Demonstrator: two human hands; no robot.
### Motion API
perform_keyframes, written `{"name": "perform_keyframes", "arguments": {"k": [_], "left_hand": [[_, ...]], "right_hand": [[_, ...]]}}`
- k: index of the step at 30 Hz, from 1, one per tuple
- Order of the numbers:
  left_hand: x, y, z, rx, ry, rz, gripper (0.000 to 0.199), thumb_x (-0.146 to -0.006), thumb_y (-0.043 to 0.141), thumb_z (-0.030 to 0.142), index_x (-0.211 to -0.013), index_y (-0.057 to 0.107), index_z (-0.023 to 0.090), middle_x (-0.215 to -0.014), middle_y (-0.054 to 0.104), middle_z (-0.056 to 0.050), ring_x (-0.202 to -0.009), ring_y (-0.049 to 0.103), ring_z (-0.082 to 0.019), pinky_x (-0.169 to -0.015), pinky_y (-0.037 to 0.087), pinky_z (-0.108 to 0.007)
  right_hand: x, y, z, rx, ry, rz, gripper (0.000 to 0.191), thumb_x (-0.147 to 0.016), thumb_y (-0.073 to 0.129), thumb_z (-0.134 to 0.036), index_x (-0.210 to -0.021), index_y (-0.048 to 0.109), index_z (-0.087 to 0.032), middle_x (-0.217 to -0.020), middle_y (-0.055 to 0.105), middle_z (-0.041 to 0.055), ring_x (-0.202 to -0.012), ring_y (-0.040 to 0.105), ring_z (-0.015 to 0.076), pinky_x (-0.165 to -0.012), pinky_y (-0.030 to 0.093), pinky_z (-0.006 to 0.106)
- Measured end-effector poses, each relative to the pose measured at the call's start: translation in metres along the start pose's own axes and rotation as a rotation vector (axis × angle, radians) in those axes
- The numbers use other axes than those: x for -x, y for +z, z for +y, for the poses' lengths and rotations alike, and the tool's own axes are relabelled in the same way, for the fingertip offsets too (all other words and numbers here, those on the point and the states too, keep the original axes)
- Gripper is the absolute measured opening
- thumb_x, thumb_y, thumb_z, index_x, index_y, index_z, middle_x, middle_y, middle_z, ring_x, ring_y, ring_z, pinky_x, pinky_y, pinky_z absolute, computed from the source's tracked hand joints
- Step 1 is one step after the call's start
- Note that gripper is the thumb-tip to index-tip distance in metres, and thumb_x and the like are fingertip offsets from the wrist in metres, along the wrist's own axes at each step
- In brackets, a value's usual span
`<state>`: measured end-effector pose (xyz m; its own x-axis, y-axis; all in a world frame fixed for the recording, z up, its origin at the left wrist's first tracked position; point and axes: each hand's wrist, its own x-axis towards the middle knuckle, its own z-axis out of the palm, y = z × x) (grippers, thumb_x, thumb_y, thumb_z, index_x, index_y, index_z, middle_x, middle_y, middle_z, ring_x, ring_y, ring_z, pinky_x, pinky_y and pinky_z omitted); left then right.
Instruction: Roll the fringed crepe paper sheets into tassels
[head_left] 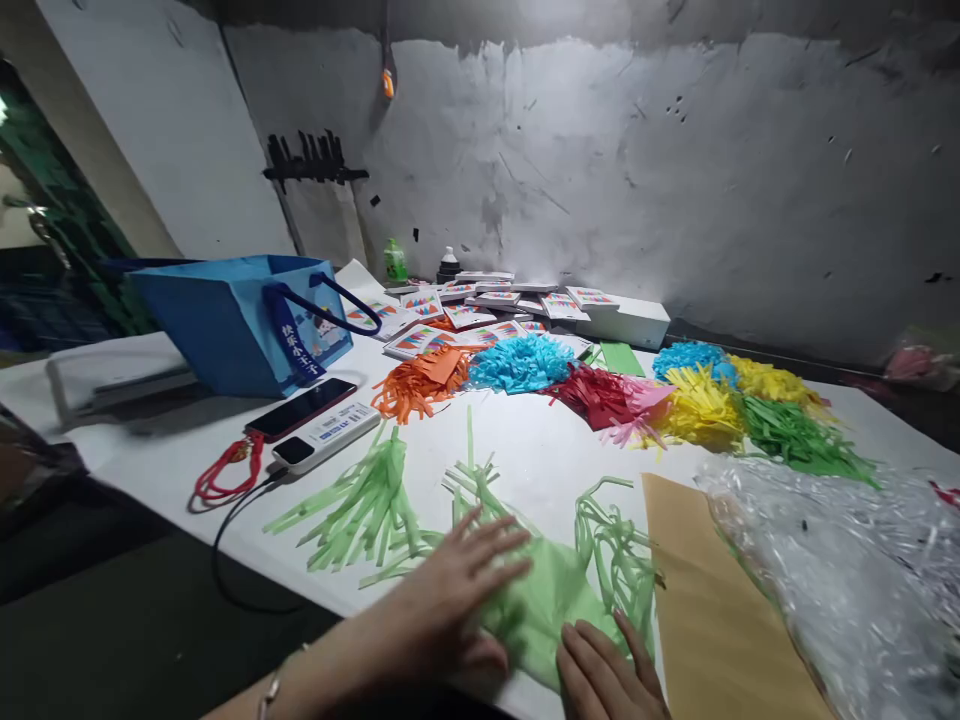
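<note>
A sheet of light green tissue paper point(559, 580), cut into fringe strips at its ends, lies on the white table in front of me. My left hand point(476, 580) is over its left side with the fingers spread; slight blur hides whether the palm touches. At the near right edge, my right hand point(609, 668) lies on the paper with its fingers flat. To the left rests a light green fringed tassel point(375, 505). Loose curled green strips point(615, 540) lie to the right of the sheet.
Orange point(424, 382), blue point(521, 362), red point(596, 395) and yellow point(701, 405) fringe bundles line the back. A blue gift bag point(217, 325), a phone point(304, 408) and a power bank point(330, 438) sit left. Brown cardboard point(720, 600) and clear plastic wrap point(832, 560) lie right.
</note>
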<state>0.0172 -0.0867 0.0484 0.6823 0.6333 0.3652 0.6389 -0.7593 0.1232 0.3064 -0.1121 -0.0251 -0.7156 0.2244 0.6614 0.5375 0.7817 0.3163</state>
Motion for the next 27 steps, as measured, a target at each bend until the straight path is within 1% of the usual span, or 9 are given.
{"name": "perform_keyframes", "arguments": {"k": [2,4,8,11,15,17,21,25,27], "left_hand": [[-0.005,0.019,0.028,0.077,0.114,-0.066,0.068,-0.078,0.078,0.05,-0.135,0.052,0.023,-0.135,0.063,-0.011,-0.124,0.055,-0.032,-0.113,0.033,-0.049],[-0.006,0.034,0.042,0.108,0.093,-0.046,0.057,-0.08,0.076,0.051,-0.126,0.058,0.023,-0.122,0.068,-0.01,-0.113,0.06,-0.029,-0.105,0.039,-0.042],[0.004,0.041,0.044,0.106,0.015,0.027,0.051,-0.083,0.073,0.057,-0.118,0.06,0.022,-0.113,0.07,-0.01,-0.101,0.061,-0.028,-0.094,0.041,-0.041],[0.012,0.037,0.043,0.104,0.004,0.034,0.057,-0.085,0.066,0.066,-0.119,0.059,0.021,-0.118,0.069,-0.01,-0.102,0.059,-0.03,-0.095,0.034,-0.044],[0.01,0.035,0.045,0.106,0.0,0.021,0.052,-0.088,0.062,0.066,-0.115,0.059,0.022,-0.116,0.069,-0.008,-0.101,0.059,-0.029,-0.097,0.03,-0.044],[0.008,0.036,0.044,0.093,-0.003,0.012,0.05,-0.086,0.067,0.063,-0.114,0.06,0.022,-0.116,0.069,-0.007,-0.102,0.059,-0.028,-0.099,0.029,-0.045],[0.01,0.035,0.04,0.068,-0.009,0.009,0.055,-0.079,0.075,0.062,-0.114,0.059,0.022,-0.116,0.068,-0.006,-0.1,0.06,-0.028,-0.098,0.029,-0.045],[0.014,0.034,0.036,0.061,0.02,0.057,0.06,-0.076,0.075,0.064,-0.115,0.058,0.022,-0.116,0.068,-0.006,-0.098,0.06,-0.027,-0.097,0.031,-0.045],[0.015,0.035,0.036,0.045,0.022,0.053,0.056,-0.079,0.074,0.059,-0.117,0.057,0.022,-0.118,0.068,-0.007,-0.099,0.059,-0.028,-0.098,0.033,-0.044]], "right_hand": [[-0.002,-0.005,0.001,-0.027,0.005,-0.012,0.033,-0.098,0.043,-0.007,-0.105,0.073,-0.019,-0.112,0.075,-0.001,-0.103,0.071,0.0154,-0.123,0.013,0.045],[0.0,-0.01,0.003,-0.052,0.027,-0.011,0.033,-0.099,0.041,-0.008,-0.107,0.072,-0.019,-0.113,0.074,-0.0015,-0.104,0.071,0.0148,-0.123,0.014,0.043],[0.004,-0.026,0.011,-0.086,0.09,0.019,0.025,-0.1,0.05,-0.025,-0.114,0.068,-0.014,-0.111,0.075,0.003,-0.106,0.069,0.0168,-0.122,0.026,0.037],[-0.014,-0.036,0.02,-0.107,0.21,-0.014,0.038,-0.092,0.043,-0.008,-0.126,0.06,-0.009,-0.123,0.069,0.0094,-0.123,0.059,0.0202,-0.117,0.035,0.038],[-0.067,-0.02,0.041,-0.189,0.251,-0.247,0.069,-0.081,0.033,0.005,-0.146,0.043,-0.014,-0.147,0.052,0.0063,-0.14,0.04,0.0236,-0.121,0.023,0.048],[-0.088,-0.004,0.056,-0.27,0.283,-0.442,0.073,-0.079,0.038,0.004,-0.149,0.037,-0.017,-0.144,0.054,0.0096,-0.137,0.043,0.0279,-0.117,0.025,0.058],[-0.094,0.007,0.077,-0.344,0.32,-0.585,0.063,-0.073,0.049,-0.001,-0.132,0.055,-0.022,-0.104,0.067,0.0061,-0.103,0.061,0.0241,-0.111,0.031,0.06],[-0.064,-0.022,0.072,-0.376,0.321,-0.456,0.035,-0.066,0.054,-0.006,-0.091,0.065,-0.027,-0.089,0.064,-0.0001,-0.092,0.06,0.0203,-0.112,0.03,0.05],[-0.05,-0.036,0.064,-0.336,0.279,-0.332,0.023,-0.069,0.055,-0.01,-0.084,0.063,-0.026,-0.085,0.065,-0.0006,-0.088,0.062,0.0198,-0.111,0.031,0.046]]}}
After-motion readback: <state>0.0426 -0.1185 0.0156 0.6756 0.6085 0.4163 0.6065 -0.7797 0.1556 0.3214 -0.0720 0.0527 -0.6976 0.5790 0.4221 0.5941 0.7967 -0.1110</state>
